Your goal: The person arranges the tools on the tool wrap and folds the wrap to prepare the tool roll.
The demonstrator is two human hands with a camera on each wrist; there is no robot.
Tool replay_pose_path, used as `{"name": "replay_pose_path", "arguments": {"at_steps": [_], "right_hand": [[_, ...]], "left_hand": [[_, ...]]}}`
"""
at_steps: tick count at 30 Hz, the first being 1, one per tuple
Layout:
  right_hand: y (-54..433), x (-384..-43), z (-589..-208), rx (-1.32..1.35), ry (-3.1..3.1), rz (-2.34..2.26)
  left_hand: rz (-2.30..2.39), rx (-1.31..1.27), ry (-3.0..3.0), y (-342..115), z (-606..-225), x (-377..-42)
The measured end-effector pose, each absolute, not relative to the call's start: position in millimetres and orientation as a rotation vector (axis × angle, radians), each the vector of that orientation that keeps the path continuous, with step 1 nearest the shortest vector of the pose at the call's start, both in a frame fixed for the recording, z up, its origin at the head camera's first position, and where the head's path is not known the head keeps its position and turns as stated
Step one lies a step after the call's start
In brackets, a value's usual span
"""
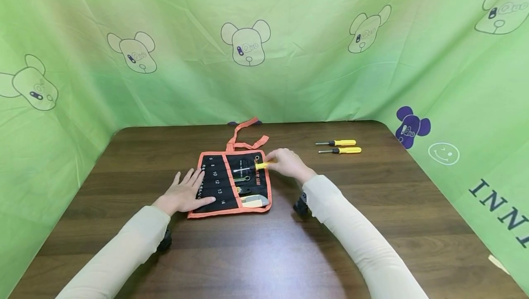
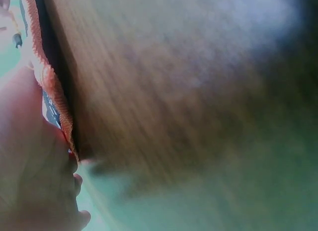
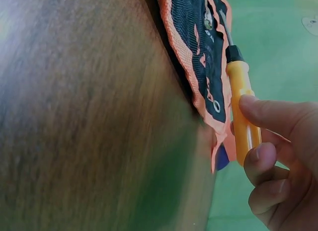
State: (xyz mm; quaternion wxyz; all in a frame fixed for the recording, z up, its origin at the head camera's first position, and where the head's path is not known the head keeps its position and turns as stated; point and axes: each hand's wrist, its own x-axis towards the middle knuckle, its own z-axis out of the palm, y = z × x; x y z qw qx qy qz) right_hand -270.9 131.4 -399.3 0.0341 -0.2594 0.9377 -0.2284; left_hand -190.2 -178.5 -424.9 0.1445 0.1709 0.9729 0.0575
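Observation:
A black tool pouch (image 1: 212, 184) with orange edging lies unrolled on the table, its pockets numbered. My left hand (image 1: 183, 193) rests on its left part, fingers spread and straight. My right hand (image 1: 287, 163) pinches the yellow handle of a screwdriver (image 3: 242, 107) between thumb and fingers. The screwdriver's shaft points left over the pouch, toward the pocket edge. Below it, a wrench (image 1: 243, 179) and a utility knife (image 1: 255, 201) stick out of pockets. In the left wrist view, the hand lies along the pouch's orange edge.
Two more yellow-handled screwdrivers, an upper one (image 1: 343, 143) and a lower one (image 1: 347, 150), lie at the back right of the wooden table (image 1: 256, 253). Orange ties (image 1: 241, 136) stretch behind the pouch. A green printed curtain (image 1: 289, 83) surrounds the table's back and sides.

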Motion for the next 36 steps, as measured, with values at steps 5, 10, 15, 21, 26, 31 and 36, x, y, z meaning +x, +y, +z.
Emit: {"name": "replay_pose_path", "arguments": {"at_steps": [5,10,15,21,26,31,36], "right_hand": [[125,-270,-399,-0.768,2.865,-0.662],[119,-270,-401,-0.798,2.859,-0.653],[111,-269,-402,-0.828,2.847,-0.631],[102,-270,-401,-0.812,2.813,-0.653],[97,-269,-403,-0.819,2.779,-0.696],[91,-270,-406,-0.835,2.782,-0.714],[86,-270,-408,-0.801,2.737,-0.778]], "left_hand": [[0.162,0.490,2.804,-178,-425,-190],[0.165,0.483,2.800,-178,-424,-190],[0.156,0.483,2.797,-179,-425,-190],[0.165,0.489,2.800,-178,-424,-190],[0.157,0.487,2.795,-178,-424,-190],[0.156,0.485,2.797,-179,-425,-191],[0.151,0.487,2.791,-179,-425,-191]]}}
